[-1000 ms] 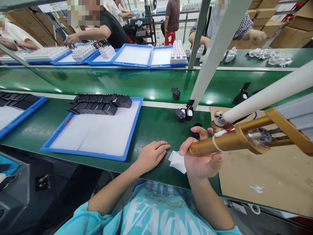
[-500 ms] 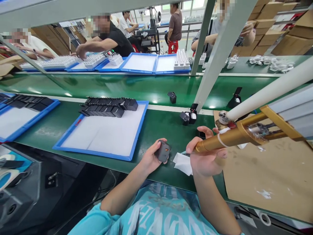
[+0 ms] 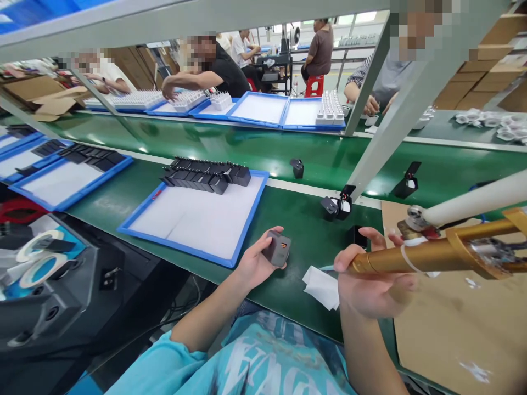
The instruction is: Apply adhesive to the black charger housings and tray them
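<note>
My left hand (image 3: 256, 262) grips a small dark grey box-shaped housing (image 3: 276, 249) with an orange mark on its face, just above the green bench. On the other side, my right hand (image 3: 362, 291) lies behind a gold metal cylinder (image 3: 387, 258), which crosses in front of the palm. Its thumb and two fingers show around the cylinder; the lower fingers are smeared, and whether they hold anything is hidden. A crumpled white cloth (image 3: 323, 288) lies beside my right wrist. Beyond those fingers stands a black housing (image 3: 356, 236).
A blue-rimmed tray (image 3: 185, 230) carries rows of black housings (image 3: 209, 174) at the left. Open-lidded black housings (image 3: 340, 206) stand near a slanted grey post (image 3: 395, 99). Cardboard (image 3: 457, 312) covers the bench at right. Co-workers sit across the green belt (image 3: 197, 140).
The view has swung left, so the trays, post and gold cylinder sit farther right. My left hand, still gripping the grey housing, is slightly nearer the tray. My right hand stays behind the cylinder.
</note>
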Tool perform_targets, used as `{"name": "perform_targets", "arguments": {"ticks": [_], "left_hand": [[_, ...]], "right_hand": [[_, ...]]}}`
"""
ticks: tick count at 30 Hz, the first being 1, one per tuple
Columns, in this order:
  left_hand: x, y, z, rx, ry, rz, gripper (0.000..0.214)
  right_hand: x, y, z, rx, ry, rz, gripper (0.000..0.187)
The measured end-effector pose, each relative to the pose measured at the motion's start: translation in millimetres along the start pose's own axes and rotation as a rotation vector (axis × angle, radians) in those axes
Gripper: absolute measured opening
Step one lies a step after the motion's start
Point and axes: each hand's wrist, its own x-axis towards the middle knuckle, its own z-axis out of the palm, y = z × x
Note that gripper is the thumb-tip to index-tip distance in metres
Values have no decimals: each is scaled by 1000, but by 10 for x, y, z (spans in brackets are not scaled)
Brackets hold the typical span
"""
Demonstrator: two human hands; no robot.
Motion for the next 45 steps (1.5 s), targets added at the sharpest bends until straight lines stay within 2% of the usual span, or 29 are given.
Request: {"name": "perform_targets", "arguments": {"ticks": [3,7,8,10,14,18,21,24,27,29,31,33,36,40,43,45], "left_hand": [[136,214,-260,460,141,216,54],[566,704,-783,1440,506,561,47],[688,828,-912,1649,566,565,45],[898,1030,-1131,1934,603,503,44],[1091,1185,-1385,1999,639,503,41],[1185,1158,-1417,1979,671,644,49],[1461,1164,-1255,1843,597,704,61],[1942,1202,-988,1663,411,587,82],[2439,1258,-766,1592,318,489,98],[2673,1312,-695,1562,290,443,99],[2789,1373,-676,1525,263,395,93],[2782,1418,-680,1493,222,367,85],[2563,1416,-657,1444,93,381,73],[1975,1309,-516,1348,-148,397,71],[1459,1240,-377,1219,-378,401,70],[1160,1212,-306,1179,-477,393,66]], "right_hand": [[1,-16,13,-4,13,14,45],[-16,-48,69,-58,77,40,39],[-22,-54,82,-71,94,50,37],[-29,-59,96,-81,107,65,37],[-26,-44,83,-86,89,64,37],[-34,-12,38,-77,84,63,39],[-53,25,-18,-72,76,90,45],[-66,59,-62,-68,68,112,48],[-68,73,-64,-69,77,96,47],[-69,71,-47,-68,87,89,47],[-71,66,-27,-58,80,85,45],[-73,62,-10,-48,54,79,42],[-69,56,7,-31,12,58,39],[-63,38,10,-10,-36,52,38],[-65,25,-2,15,-74,48,36],[-67,19,-8,18,-84,44,37]]}}
